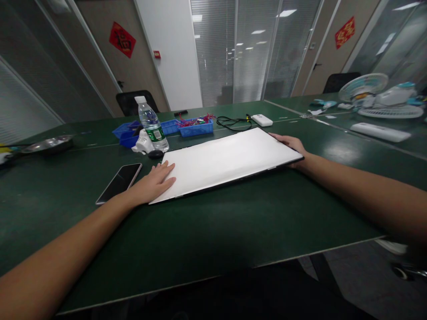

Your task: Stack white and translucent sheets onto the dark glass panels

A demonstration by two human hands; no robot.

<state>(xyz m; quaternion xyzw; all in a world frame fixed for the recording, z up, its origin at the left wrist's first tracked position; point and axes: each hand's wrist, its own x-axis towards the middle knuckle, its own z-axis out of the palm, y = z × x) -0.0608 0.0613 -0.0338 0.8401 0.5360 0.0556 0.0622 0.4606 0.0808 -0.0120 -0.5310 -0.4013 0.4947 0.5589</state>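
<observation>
A white panel (230, 158) lay flat on the green bench (200, 231), set slantwise. The left hand (151, 182) rested palm-down on the panel's near left corner, fingers (167, 171) straight and close together, touching its surface. The right hand (293, 146) sat at the panel's far right edge, fingers together along the rim; the panel hid part of them, so whether they clasped it could not be told. A dark phone (119, 182) lay just left of the panel, a water bottle (152, 125) and blue tray (196, 126) beyond its far edge
</observation>
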